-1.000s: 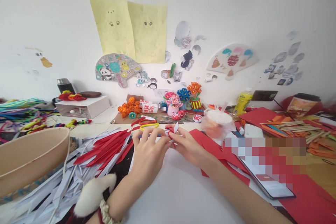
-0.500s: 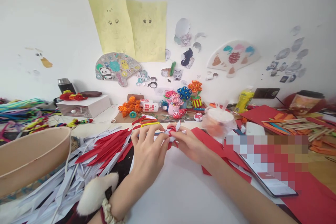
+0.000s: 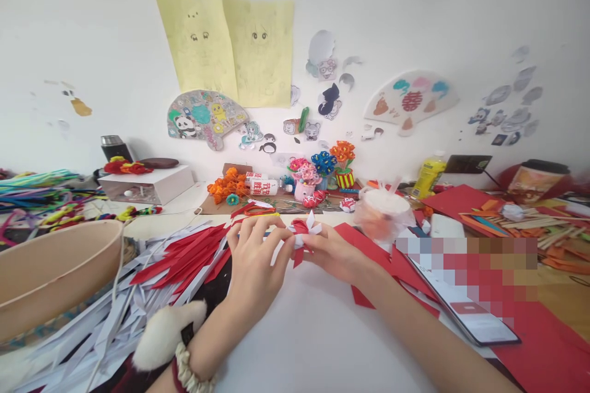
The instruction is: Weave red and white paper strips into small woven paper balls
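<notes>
Between my two hands is a small woven ball of red and white paper strips, with strip ends sticking out above and below. My left hand grips its left side between thumb and fingers. From the right, my right hand pinches it, fingertips partly hidden behind the paper. Both hands are above a large white sheet. Left of my left hand lie red paper strips and a heap of white paper strips. Scissors with orange and yellow handles lie just beyond it.
A phone lies on red paper at the right. Behind my hands stand a covered cup, flower pots and finished red-white balls. At the left is a beige basin; a yellow bottle stands at the back right.
The woven paper ball has turned a little in my fingers; a red strip end now hangs below it. My left fingers have shifted slightly down and closer together.
</notes>
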### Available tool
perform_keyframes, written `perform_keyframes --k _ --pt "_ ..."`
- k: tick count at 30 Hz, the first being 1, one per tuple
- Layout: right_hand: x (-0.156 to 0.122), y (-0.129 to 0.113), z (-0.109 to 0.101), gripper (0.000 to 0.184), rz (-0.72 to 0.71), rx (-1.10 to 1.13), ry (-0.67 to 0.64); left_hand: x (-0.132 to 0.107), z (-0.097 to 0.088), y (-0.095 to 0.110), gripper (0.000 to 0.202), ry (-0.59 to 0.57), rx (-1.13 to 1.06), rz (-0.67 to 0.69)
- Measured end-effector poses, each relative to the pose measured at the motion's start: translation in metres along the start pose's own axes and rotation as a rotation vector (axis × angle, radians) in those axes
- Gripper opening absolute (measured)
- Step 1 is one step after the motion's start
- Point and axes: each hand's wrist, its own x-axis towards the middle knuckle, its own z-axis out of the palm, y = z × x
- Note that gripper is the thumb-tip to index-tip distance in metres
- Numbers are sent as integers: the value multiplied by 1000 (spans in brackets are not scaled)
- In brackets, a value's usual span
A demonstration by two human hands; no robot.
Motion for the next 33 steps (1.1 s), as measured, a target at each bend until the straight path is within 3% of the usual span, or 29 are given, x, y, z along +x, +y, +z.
perform_keyframes --k 14,24,28,33 --pt "2 9 -2 20 -43 -50 63 2 1 -3 16 -129 -176 -117" --pt "4 7 -11 37 -17 -35 -6 6 4 -16 16 -171 -341 -265" --pt "3 4 -8 35 -35 -77 54 5 2 -14 18 -154 -178 -201" --pt "4 0 -10 34 -64 -105 48 -1 2 -7 15 -2 63 -55"
